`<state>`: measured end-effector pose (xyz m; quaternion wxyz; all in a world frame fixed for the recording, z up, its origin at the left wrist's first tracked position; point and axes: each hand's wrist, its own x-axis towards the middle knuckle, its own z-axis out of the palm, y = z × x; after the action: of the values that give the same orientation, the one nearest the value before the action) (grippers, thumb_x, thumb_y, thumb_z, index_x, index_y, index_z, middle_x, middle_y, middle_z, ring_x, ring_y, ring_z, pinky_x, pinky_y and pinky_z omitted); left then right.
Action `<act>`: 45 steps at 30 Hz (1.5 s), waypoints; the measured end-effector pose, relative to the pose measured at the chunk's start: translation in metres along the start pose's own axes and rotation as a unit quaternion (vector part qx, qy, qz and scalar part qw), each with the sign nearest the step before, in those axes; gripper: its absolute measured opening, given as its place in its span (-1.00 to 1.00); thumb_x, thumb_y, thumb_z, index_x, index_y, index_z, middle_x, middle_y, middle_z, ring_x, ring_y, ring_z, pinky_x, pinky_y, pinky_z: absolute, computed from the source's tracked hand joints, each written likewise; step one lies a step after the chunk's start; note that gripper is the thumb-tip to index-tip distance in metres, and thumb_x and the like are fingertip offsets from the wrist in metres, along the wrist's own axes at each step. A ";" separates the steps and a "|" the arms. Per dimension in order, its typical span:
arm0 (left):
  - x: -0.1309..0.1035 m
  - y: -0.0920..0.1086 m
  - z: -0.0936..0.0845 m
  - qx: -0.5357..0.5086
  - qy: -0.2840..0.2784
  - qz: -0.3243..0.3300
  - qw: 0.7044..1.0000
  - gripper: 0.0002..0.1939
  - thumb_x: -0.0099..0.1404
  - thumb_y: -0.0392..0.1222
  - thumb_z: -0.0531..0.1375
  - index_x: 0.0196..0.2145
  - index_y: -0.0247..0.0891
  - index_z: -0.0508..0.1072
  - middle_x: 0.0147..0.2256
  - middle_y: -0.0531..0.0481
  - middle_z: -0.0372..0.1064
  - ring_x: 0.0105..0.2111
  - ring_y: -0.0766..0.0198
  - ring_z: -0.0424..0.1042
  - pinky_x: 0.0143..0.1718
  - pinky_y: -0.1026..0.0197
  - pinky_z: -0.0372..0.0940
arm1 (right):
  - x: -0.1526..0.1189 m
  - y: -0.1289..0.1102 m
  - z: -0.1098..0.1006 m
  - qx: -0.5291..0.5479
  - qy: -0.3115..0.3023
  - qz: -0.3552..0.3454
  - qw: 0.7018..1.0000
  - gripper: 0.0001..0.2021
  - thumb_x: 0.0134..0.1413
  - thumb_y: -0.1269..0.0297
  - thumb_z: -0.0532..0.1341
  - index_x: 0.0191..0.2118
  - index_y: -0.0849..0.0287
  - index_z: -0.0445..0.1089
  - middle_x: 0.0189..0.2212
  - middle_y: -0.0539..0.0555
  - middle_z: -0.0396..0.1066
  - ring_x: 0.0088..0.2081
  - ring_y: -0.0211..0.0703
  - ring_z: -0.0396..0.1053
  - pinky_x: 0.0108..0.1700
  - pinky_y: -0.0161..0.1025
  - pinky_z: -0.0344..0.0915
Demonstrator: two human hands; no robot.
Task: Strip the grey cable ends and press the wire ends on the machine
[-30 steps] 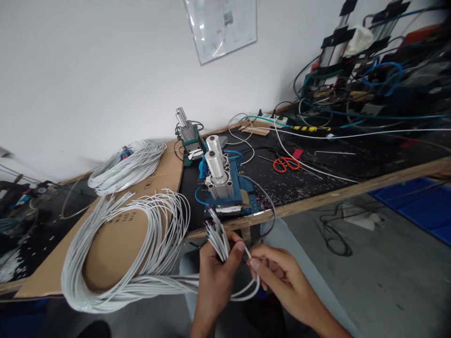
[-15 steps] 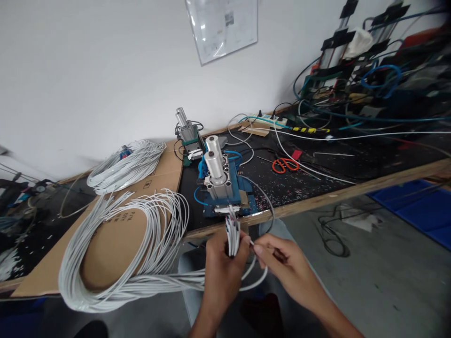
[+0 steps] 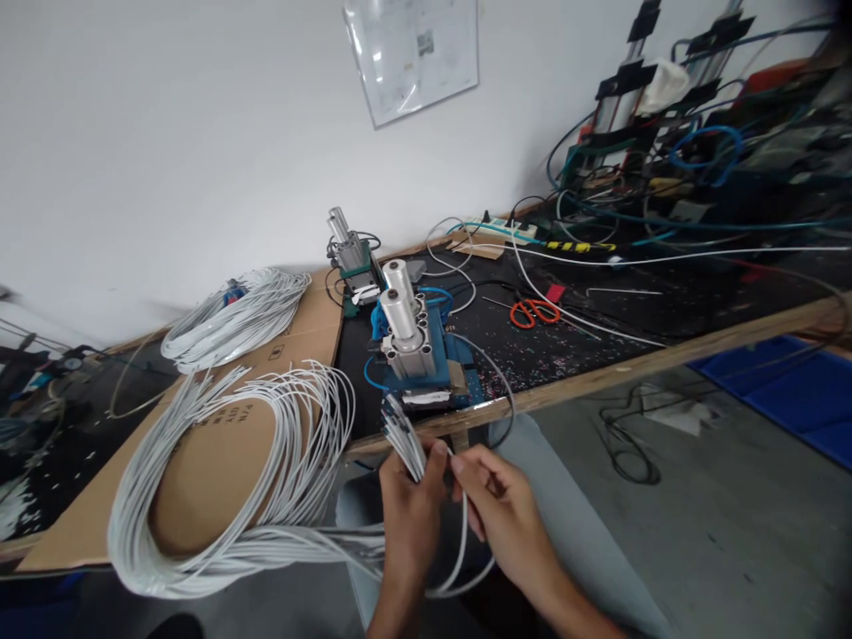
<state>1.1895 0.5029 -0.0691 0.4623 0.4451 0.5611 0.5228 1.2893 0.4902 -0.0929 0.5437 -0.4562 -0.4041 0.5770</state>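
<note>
My left hand is closed around a bundle of white cable ends, which stick up and lean left, their tips showing dark and coloured wire. Just to its right, my right hand pinches a single white cable close to my left thumb. That cable's tip is hidden by the fingers, and its length loops down below my hands. The bundle runs left into a large coil of white cable on a cardboard sheet. Beyond my hands stands a blue-based pneumatic press at the bench edge.
A second press and another cable coil sit farther back. Orange-handled scissors, a power strip and loose tubing lie on the black bench. More machinery stands at the right rear.
The bundle's tips have swung left, away from the press front. Both hands have shifted slightly left, and the single cable now hangs down between them. The view has moved slightly.
</note>
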 end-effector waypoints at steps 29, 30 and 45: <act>0.005 -0.008 -0.014 -0.124 -0.010 -0.017 0.992 -0.63 0.20 0.09 0.38 -0.40 -0.30 0.46 -0.69 0.20 0.18 -0.69 0.46 0.12 -0.65 0.39 0.05 | 0.008 -0.003 -0.006 0.024 -0.133 0.009 0.991 -0.55 0.14 -0.14 0.31 -0.44 0.20 0.41 -0.65 -0.05 0.36 -0.69 -0.38 0.22 -0.62 -0.43 0.14; 0.006 -0.009 -0.012 -0.117 -0.006 -0.017 0.993 -0.62 0.20 0.09 0.38 -0.40 -0.30 0.45 -0.68 0.19 0.18 -0.68 0.46 0.13 -0.65 0.39 0.05 | 0.007 -0.003 -0.004 0.023 -0.122 0.002 0.992 -0.55 0.15 -0.14 0.30 -0.45 0.20 0.40 -0.68 -0.08 0.32 -0.70 -0.38 0.21 -0.61 -0.43 0.13; 0.010 -0.011 -0.011 -0.099 0.057 0.014 0.993 -0.64 0.26 0.10 0.33 -0.38 -0.27 0.43 -0.67 0.24 0.11 -0.66 0.46 0.08 -0.62 0.40 0.02 | 0.020 0.008 -0.001 0.024 -0.055 0.018 0.998 -0.51 0.10 -0.21 0.30 -0.49 0.18 0.39 -0.72 -0.08 0.31 -0.71 -0.36 0.21 -0.62 -0.41 0.17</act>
<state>1.1767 0.5106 -0.0805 0.4639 0.3743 0.5259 0.6067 1.2888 0.5094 -0.1027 0.5208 -0.4178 -0.4109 0.6207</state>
